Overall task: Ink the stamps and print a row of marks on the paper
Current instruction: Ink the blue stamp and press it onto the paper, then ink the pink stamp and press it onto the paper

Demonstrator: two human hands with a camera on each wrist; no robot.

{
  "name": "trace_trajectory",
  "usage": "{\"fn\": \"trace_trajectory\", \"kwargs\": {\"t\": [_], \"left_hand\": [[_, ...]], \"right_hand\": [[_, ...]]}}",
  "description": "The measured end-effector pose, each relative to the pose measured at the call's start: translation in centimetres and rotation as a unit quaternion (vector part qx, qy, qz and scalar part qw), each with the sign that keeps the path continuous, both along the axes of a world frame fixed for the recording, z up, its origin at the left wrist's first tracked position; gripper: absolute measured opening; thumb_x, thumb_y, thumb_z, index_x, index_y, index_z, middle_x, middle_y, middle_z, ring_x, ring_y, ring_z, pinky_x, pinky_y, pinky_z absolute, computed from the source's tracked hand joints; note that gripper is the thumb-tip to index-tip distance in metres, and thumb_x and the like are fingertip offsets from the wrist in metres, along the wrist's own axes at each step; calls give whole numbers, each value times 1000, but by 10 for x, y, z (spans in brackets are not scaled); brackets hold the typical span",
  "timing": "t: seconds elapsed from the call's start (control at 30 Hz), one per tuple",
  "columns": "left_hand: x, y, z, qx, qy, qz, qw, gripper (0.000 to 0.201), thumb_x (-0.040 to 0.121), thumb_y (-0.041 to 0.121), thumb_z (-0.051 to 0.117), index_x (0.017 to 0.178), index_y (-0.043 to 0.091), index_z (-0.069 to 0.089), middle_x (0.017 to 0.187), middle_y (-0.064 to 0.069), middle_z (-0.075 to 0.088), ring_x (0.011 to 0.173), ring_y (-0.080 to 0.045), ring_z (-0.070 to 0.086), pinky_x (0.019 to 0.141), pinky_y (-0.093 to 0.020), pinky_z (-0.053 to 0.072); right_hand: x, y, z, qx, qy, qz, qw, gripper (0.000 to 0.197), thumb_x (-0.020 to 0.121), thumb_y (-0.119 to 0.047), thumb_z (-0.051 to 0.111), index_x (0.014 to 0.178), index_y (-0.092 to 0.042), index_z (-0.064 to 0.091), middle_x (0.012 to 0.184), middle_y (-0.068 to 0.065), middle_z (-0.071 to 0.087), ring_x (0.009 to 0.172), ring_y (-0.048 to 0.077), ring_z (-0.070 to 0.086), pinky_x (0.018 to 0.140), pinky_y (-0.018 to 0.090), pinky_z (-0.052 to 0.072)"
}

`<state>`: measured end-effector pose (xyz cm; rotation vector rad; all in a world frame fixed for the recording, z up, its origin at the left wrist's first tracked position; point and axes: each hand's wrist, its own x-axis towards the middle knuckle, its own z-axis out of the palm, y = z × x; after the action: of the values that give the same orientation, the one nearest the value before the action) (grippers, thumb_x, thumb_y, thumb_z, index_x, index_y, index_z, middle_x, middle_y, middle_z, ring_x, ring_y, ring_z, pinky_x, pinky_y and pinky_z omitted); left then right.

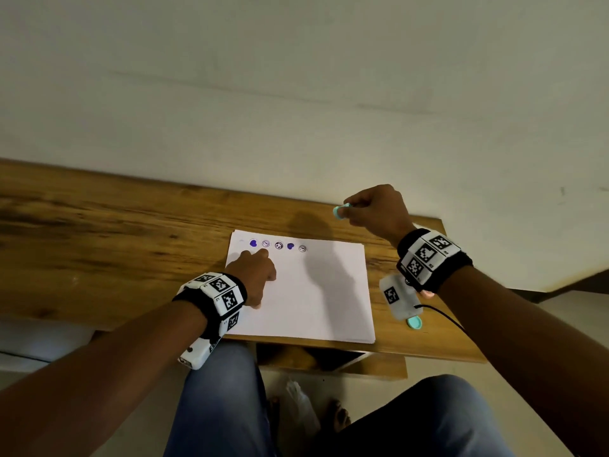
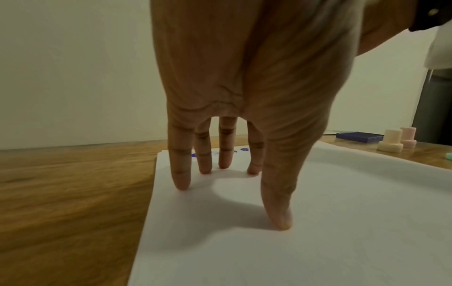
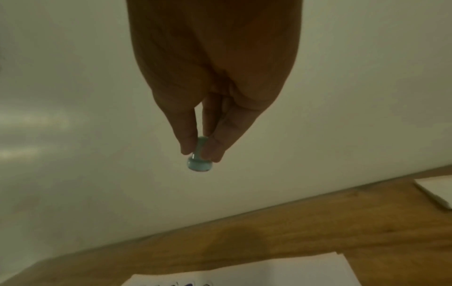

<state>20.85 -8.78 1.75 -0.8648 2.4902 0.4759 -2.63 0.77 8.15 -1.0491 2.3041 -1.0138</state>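
A white paper (image 1: 313, 291) lies on the wooden table (image 1: 115, 225), with a row of several blue and grey marks (image 1: 278, 245) along its far edge. My left hand (image 1: 255, 275) presses its spread straight fingertips (image 2: 182, 183) on the paper's left part. My right hand (image 1: 372, 209) is raised above the table beyond the paper's far right corner and pinches a small teal stamp (image 1: 339, 212) by its stem; in the right wrist view the teal stamp (image 3: 199, 164) hangs base down between thumb and fingers. The paper (image 3: 244, 274) lies below it.
In the left wrist view a cream stamp (image 2: 390, 141), a pink stamp (image 2: 408, 137) and a dark blue ink pad (image 2: 358, 137) stand on the table right of the paper. A teal cap (image 1: 414, 322) lies by the table's near right edge. A wall runs behind the table.
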Motion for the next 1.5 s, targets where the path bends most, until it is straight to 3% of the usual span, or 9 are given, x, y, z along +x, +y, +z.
{"fn": "trace_trajectory", "kwargs": {"t": [0.27, 0.43, 0.57, 0.73, 0.87, 0.97, 1.17, 1.33, 1.5], "left_hand": [[-5, 2, 9, -31, -35, -9, 999, 71, 70, 24, 82, 134, 26, 53, 133, 2, 48, 124, -22, 48, 97, -36, 48], [-16, 8, 12, -93, -4, -11, 996, 56, 78, 29, 66, 132, 36, 53, 135, 4, 46, 126, -23, 45, 95, -37, 47], [-40, 39, 21, -38, 60, -11, 997, 43, 85, 38, 64, 127, 30, 57, 135, 2, 53, 125, -19, 48, 97, -33, 43], [-90, 108, 18, 105, 174, -17, 979, 35, 86, 33, 69, 118, 22, 64, 113, 2, 62, 93, -12, 57, 86, -25, 47], [-123, 157, -5, 195, 199, 17, 960, 40, 81, 23, 73, 120, 21, 63, 106, -1, 62, 92, -16, 60, 89, -34, 53], [-140, 178, -22, 206, 205, 27, 956, 51, 80, 24, 73, 128, 25, 55, 101, 0, 61, 93, -18, 60, 87, -34, 52], [-160, 193, -43, 193, 226, 39, 954, 51, 78, 24, 74, 126, 22, 56, 87, 5, 58, 83, -14, 58, 71, -25, 45], [-163, 196, -53, 162, 259, 27, 952, 35, 78, 20, 72, 112, 19, 64, 76, 9, 55, 72, -9, 53, 59, -20, 37], [-163, 196, -57, 161, 271, 36, 948, 22, 79, 16, 71, 99, 22, 64, 73, 6, 56, 74, -17, 57, 68, -33, 49]], "right_hand": [[-22, 61, 20, -83, -51, -45, 994, 23, 77, -21, 85, 94, -9, 79, 78, 4, 75, 60, 7, 71, 56, 17, 56], [-48, 111, 25, -112, -62, -69, 989, 23, 76, -22, 85, 94, -8, 78, 80, 8, 77, 72, 23, 75, 71, 32, 62], [-64, 150, 23, -100, -49, -77, 991, 17, 78, -23, 83, 92, -14, 79, 77, 4, 77, 65, 10, 71, 63, 24, 58], [-77, 197, -6, -6, -31, -41, 999, 20, 76, -24, 85, 93, -14, 80, 80, 2, 78, 75, 19, 75, 69, 31, 61], [-69, 218, -33, 74, 33, 33, 996, 28, 76, -28, 84, 102, -20, 77, 86, -4, 74, 78, 10, 69, 73, 32, 59], [-63, 224, -46, 90, 52, 73, 992, 29, 76, -27, 84, 102, -20, 75, 86, -11, 70, 78, 4, 67, 72, 22, 55], [-65, 223, -64, 105, 108, 137, 979, 20, 78, -27, 82, 95, -17, 78, 87, -4, 75, 73, 6, 64, 64, 14, 48], [-63, 219, -67, 106, 134, 149, 974, 18, 79, -28, 79, 93, -18, 77, 86, -3, 75, 75, 11, 65, 69, 31, 55], [-60, 212, -71, 114, 124, 163, 972, 19, 79, -26, 78, 96, -19, 77, 89, -3, 75, 78, 13, 67, 72, 38, 58]]}}
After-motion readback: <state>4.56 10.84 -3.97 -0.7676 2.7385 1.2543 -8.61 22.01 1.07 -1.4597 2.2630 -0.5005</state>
